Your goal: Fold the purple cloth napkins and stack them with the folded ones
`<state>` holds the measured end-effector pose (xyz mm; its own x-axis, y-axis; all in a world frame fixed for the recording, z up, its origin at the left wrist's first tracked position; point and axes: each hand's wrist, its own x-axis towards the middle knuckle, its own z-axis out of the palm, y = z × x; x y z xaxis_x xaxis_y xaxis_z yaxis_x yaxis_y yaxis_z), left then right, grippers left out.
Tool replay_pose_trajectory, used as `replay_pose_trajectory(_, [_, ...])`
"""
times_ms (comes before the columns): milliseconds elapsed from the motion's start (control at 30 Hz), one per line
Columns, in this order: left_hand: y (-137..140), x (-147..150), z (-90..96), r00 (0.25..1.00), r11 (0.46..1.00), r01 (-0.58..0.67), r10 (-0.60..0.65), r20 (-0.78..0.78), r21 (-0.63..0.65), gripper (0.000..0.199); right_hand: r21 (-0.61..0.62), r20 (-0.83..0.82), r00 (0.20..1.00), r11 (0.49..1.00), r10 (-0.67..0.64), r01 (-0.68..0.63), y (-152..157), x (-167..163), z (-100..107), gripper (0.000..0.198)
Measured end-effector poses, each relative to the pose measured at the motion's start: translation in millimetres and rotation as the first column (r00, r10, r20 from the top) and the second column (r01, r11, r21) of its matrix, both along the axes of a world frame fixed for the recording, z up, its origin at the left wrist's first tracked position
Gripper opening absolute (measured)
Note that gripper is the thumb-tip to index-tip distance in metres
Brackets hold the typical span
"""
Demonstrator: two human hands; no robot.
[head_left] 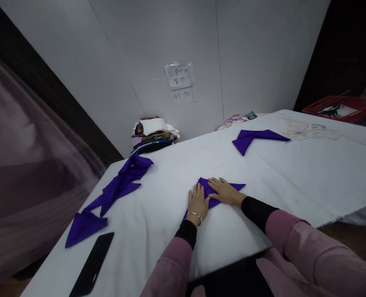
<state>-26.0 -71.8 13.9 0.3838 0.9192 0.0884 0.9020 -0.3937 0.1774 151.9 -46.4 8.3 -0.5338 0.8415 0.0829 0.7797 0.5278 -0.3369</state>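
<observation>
Far left hangs a sheer pink curtain. Next, along the left side of the white table, lie rumpled purple scraps, with a black phone just beside them, closer to me. Beyond the table's far edge sits a clothes stack; a paper note is up on the wall.

In the middle, my left hand rests flat, fingers straight and pointing away from me. The folded purple cloth is directly under both hands. Its long axis slants from a tip by my left wrist, near me, to a thin point farther off, past my right hand, whose extended fingers reach in from the right. Neither hand grips; neither is nearer, since both touch it.

Farther right and back lies another folded piece, then a red basket.
</observation>
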Motion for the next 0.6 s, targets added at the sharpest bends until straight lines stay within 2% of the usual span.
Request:
replay_pose_trajectory(133, [3.0,-3.6,-9.0,1.0,0.999,-0.017,0.018,0.019,-0.034,0.053,-0.011,0.004,1.0,1.0,-0.009,0.009,-0.4,-0.9,0.3,0.077])
replay_pose_trajectory(367, [0.1,-2.5,-8.9,0.999,0.999,-0.031,0.031,0.003,-0.023,0.054,-0.073,-0.008,1.0,0.997,-0.02,0.019,-2.5,0.4,7.7,0.076])
replay_pose_trajectory(467, [0.6,-2.6,-10.4,0.999,0.999,-0.029,0.029,0.018,-0.029,0.056,-0.069,-0.004,0.999,0.997,-0.047,0.046,-2.3,-9.1,14.7,0.078])
replay_pose_trajectory(600, [0.9,-3.1,-10.5,1.0,0.998,-0.021,0.022,0.021,-0.054,0.058,-0.033,-0.033,0.998,0.998,0.059,-0.06,1.6,-35.0,19.8,0.079])
